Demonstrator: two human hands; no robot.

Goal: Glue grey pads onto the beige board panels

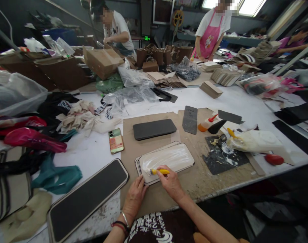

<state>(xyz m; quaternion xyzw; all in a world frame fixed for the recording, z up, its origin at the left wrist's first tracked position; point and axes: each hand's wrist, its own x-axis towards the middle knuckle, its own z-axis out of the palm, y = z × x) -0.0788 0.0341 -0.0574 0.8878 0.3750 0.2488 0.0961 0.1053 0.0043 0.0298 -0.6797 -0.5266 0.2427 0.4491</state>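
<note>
A brush with a yellow handle (163, 171) is pinched in my right hand (172, 185), its bristles touching the near-left end of a pale, rounded rectangular panel (169, 158). White, streaky glue coats much of that panel, which lies on a small stack of similar dark-edged pieces. My left hand (135, 194) rests with its fingers stretched out against the panel's lower left corner. Behind the stack lies a pile of dark grey rounded panels (155, 129). To the left, a stack of long dark panels with pale rims (89, 199) reaches the table's front.
Brown board (191, 184) covers the work area. On the right are a glue-smeared dark sheet (214, 163), a white bottle (260, 141), a red-tipped orange bottle (204, 126) and a red oval object (274, 159). A phone (116, 141) lies left. Several people stand or sit beyond.
</note>
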